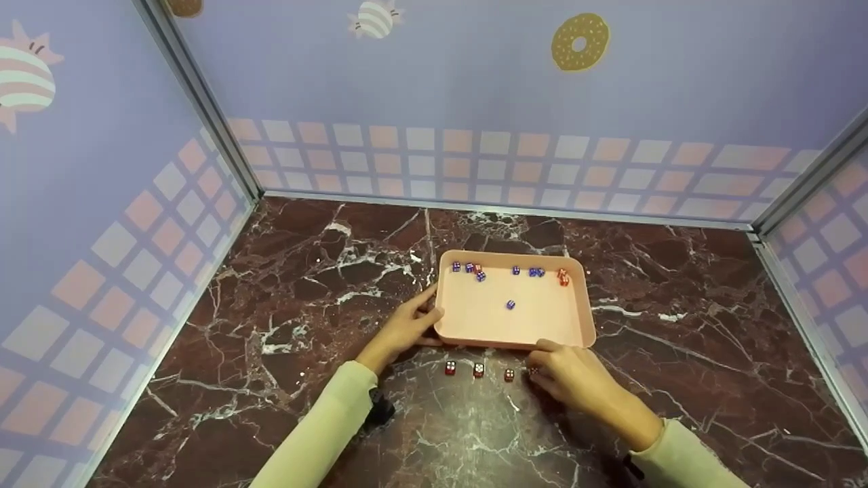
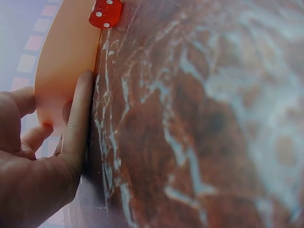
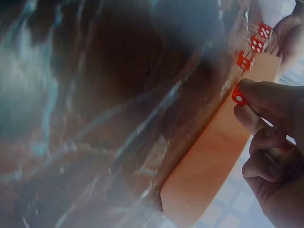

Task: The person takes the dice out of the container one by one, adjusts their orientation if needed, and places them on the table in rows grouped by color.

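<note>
A shallow peach-coloured tray (image 1: 583, 312) lies on the dark marbled table. My left hand (image 1: 409, 323) grips its left side near the front corner; in the left wrist view, one finger (image 2: 80, 114) lies straight along the outer wall. Just in front of the tray, my right hand (image 1: 576, 376) pinches a red die (image 3: 239, 95) between thumb and finger, low by the front wall. To its left, three red dice (image 1: 479, 370) stand spaced in a row. Inside the tray are several blue dice (image 1: 510, 305) and a few red dice (image 1: 564, 280), mostly along the back wall.
Patterned panels enclose the table (image 1: 325, 407) at the back (image 1: 475, 88), left (image 1: 156, 224) and right. The tray's front wall stands close behind the row of dice. A dark wrist camera (image 1: 380, 409) sits at the left cuff.
</note>
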